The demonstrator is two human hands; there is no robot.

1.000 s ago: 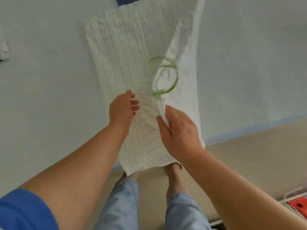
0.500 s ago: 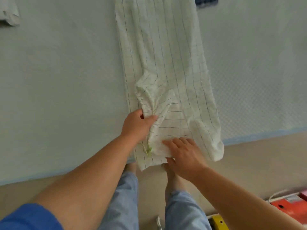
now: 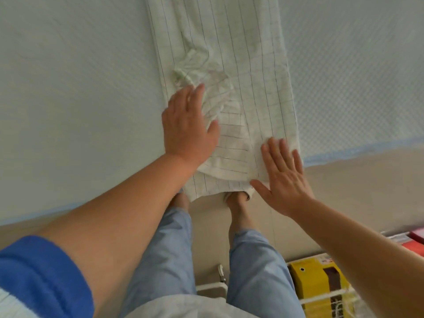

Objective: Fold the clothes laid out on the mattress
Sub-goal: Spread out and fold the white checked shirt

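Note:
A white garment with thin dark grid lines (image 3: pixel 247 72) lies lengthwise on the pale green mattress (image 3: pixel 75 99), its near end hanging over the mattress edge. A crumpled fold of the cloth bunches up near its left side. My left hand (image 3: pixel 189 125) lies flat on the garment's left part, fingers straight, just below the crumpled fold. My right hand (image 3: pixel 283 175) presses flat on the near right corner, fingers spread.
The mattress edge with a blue border (image 3: pixel 358 149) runs across in front of me. Beige floor lies below it, with my legs in light blue trousers (image 3: pixel 174 260). A yellow box (image 3: pixel 319 278) and red items (image 3: pixel 413 243) sit at the lower right.
My left hand has let go of the bunched cloth and now lies flat on it. My right hand has slid to the garment's near right corner. The garment lies flatter.

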